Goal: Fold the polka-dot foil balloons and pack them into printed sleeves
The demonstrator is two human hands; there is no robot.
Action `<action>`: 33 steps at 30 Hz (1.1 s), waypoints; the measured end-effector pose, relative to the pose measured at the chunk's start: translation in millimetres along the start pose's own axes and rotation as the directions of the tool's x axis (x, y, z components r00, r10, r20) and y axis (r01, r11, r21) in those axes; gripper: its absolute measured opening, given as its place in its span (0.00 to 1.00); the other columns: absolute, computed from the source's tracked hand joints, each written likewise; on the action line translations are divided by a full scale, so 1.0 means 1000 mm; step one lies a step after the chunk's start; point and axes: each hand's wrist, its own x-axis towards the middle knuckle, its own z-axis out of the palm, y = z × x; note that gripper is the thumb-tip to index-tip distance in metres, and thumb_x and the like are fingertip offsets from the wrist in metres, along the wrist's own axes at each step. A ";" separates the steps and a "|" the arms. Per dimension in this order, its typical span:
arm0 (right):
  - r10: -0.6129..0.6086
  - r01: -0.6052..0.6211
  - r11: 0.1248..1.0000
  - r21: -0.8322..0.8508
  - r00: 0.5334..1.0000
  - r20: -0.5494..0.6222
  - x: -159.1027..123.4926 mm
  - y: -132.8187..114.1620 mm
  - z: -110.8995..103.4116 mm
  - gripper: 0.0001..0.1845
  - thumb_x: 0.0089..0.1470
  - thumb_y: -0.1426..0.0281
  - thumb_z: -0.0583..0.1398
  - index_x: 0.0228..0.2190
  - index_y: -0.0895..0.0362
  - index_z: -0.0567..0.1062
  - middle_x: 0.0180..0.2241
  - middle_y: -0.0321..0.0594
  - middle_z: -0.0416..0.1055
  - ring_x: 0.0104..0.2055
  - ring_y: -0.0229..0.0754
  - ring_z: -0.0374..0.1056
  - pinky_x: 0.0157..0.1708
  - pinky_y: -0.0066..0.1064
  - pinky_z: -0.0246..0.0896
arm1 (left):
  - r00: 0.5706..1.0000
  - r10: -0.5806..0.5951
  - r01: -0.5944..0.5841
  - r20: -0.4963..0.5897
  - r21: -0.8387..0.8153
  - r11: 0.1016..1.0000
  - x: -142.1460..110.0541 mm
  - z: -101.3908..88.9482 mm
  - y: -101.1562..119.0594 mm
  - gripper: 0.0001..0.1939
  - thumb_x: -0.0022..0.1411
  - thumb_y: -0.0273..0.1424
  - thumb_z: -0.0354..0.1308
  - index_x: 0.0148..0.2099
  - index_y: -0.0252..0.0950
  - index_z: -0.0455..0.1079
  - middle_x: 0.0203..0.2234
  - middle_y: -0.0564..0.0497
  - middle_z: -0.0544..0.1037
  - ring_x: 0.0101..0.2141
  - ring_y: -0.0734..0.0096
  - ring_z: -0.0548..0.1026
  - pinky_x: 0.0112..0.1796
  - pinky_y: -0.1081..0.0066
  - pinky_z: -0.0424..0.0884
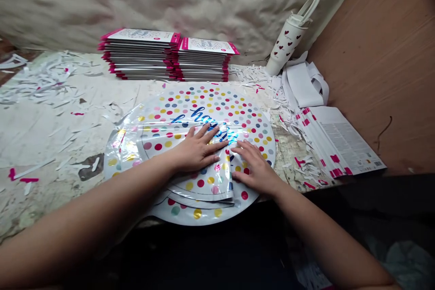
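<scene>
On the table in front of me lies a round, flat foil balloon (pixel 200 95), white with coloured dots and blue lettering. On top of it is a folded dotted foil balloon (pixel 183 180), its right edge a straight crease. My left hand (pixel 200 149) presses flat on the folded foil with the fingers spread. Just right of the crease, my right hand (pixel 253 167) rests with its fingers apart, touching the foil near that edge. Neither hand grips anything that I can see. Part of the lettering is hidden under the fold and my fingers.
Two stacks of pink-edged printed packets (pixel 141 54) stand at the back. A white tumbler with hearts (pixel 287 45) leans at the back right, beside a loose white strip roll (pixel 306 84). Printed cards (pixel 346 145) lie at right. Paper scraps (pixel 44 77) litter the table (pixel 30 131).
</scene>
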 end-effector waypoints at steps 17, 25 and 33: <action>-0.181 0.171 0.950 -0.260 0.983 -0.017 0.023 -0.009 0.016 0.33 0.51 0.66 0.56 0.58 0.58 0.57 0.63 0.47 0.43 0.65 0.47 0.33 0.60 0.46 0.38 | 0.999 -0.007 0.007 -0.043 0.002 1.000 -0.005 0.007 -0.005 0.27 0.65 0.45 0.38 0.64 0.50 0.43 0.64 0.47 0.39 0.62 0.49 0.36 0.54 0.42 0.34; -0.606 0.607 0.781 -0.147 0.793 0.060 0.029 -0.008 0.003 0.12 0.58 0.71 0.53 0.36 0.53 0.77 0.51 0.41 0.68 0.59 0.44 0.54 0.56 0.43 0.50 | 0.999 -0.020 0.020 -0.049 0.000 1.000 -0.006 0.009 -0.006 0.25 0.65 0.44 0.38 0.63 0.53 0.45 0.64 0.49 0.40 0.62 0.49 0.37 0.53 0.41 0.35; -0.580 0.563 0.814 0.140 0.798 0.163 0.016 -0.004 0.009 0.15 0.56 0.74 0.50 0.40 0.55 0.74 0.44 0.41 0.73 0.50 0.37 0.66 0.56 0.36 0.52 | 0.997 -0.073 0.073 -0.021 -0.002 0.997 -0.006 0.009 0.003 0.26 0.65 0.44 0.38 0.64 0.52 0.42 0.64 0.49 0.38 0.62 0.48 0.36 0.54 0.42 0.36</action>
